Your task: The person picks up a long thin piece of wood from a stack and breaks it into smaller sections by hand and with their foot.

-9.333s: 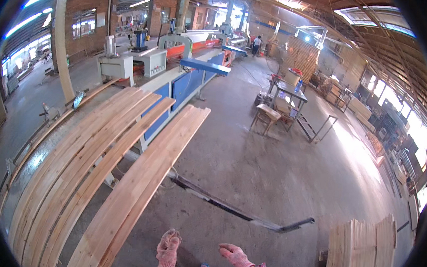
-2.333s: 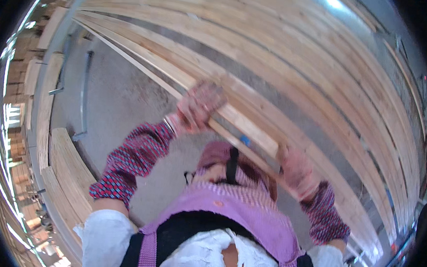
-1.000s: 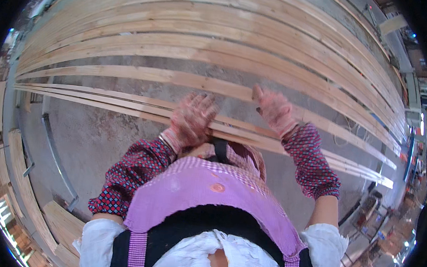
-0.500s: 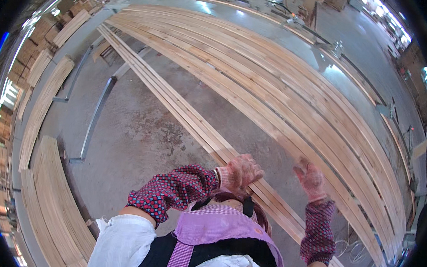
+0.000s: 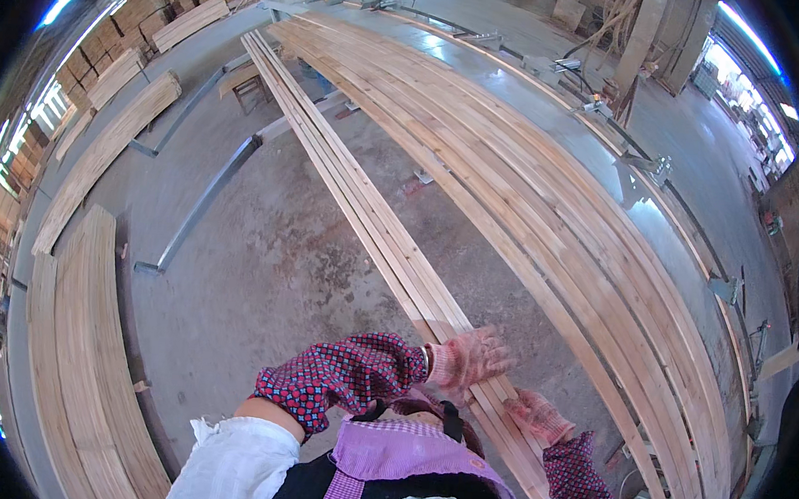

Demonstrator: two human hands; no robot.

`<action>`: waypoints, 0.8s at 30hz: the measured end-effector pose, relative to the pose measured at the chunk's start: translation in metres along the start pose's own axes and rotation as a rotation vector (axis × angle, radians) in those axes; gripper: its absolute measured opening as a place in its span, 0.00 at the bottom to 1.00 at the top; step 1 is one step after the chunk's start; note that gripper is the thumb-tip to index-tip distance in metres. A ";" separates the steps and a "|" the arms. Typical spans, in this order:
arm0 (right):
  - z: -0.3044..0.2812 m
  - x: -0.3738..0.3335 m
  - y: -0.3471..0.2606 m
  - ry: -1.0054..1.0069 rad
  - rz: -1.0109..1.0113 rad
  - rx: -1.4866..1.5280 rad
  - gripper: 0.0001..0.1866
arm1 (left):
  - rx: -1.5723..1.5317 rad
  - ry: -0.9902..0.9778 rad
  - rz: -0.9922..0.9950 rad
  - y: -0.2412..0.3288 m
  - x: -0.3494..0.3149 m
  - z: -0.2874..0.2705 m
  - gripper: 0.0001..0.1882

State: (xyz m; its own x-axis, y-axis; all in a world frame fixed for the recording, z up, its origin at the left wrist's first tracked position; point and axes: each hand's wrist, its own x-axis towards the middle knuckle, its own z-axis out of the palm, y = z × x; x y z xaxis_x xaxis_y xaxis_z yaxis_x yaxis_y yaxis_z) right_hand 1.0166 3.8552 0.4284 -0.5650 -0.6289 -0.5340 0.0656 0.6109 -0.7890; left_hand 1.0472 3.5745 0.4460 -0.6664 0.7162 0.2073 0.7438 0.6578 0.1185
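Note:
Several long, narrow wooden strips (image 5: pixel 379 216) lie side by side in a bundle that runs diagonally from the far left to my body. My left hand (image 5: pixel 471 356), in a pinkish knitted glove, rests across the top of the bundle, fingers stretched out toward its right edge and slightly blurred. Just nearer to me, my gloved right hand (image 5: pixel 540 417) is closed on the bundle's right edge; its fingertips reach over the strips and the underside of its grip is hidden. Patterned sleeve covers wrap both forearms.
A wide row of long boards (image 5: pixel 513 192) spreads to the right, with narrow gaps between some. Beyond it runs a long metal rail with clamps (image 5: pixel 600 106). Stacked boards (image 5: pixel 84 322) stand at the left, near an angled metal bar (image 5: pixel 203 201) above the concrete floor.
My right hand has come down and left, from above the gap beside the wide row onto the strips. My left hand's fingers have straightened. The view has shifted, so the bundle stands steeper.

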 end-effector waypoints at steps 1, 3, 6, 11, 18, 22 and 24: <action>-0.005 0.000 -0.006 0.080 -0.068 -0.131 0.24 | 0.096 -0.082 -0.003 0.002 -0.002 -0.015 0.43; -0.021 0.010 -0.026 0.242 -0.212 -0.386 0.25 | -0.029 -0.299 -0.052 0.006 0.000 -0.042 0.53; -0.046 0.048 -0.056 0.908 -0.147 -1.130 0.20 | -0.038 -0.199 -0.108 0.002 -0.013 -0.028 0.60; -0.113 0.095 0.020 0.929 0.023 -1.365 0.18 | -0.028 -0.227 -0.003 0.005 0.007 -0.047 0.58; -0.042 0.026 0.045 0.024 -0.017 0.227 0.18 | 0.006 -0.001 0.088 0.000 0.004 -0.021 0.45; -0.013 0.000 -0.026 0.067 -0.199 -0.161 0.23 | 0.184 -0.007 0.006 -0.002 -0.007 0.007 0.31; -0.048 0.028 -0.014 0.235 -0.198 -0.470 0.27 | 0.184 -0.048 0.002 -0.011 -0.002 0.026 0.39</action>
State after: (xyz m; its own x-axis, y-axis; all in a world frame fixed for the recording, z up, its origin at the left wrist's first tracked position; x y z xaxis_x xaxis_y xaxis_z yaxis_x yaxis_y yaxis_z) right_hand 0.9606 3.8518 0.4386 -0.7005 -0.6625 -0.2652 -0.4039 0.6745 -0.6179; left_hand 1.0395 3.5718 0.4194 -0.6700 0.7249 0.1598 0.7260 0.6848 -0.0624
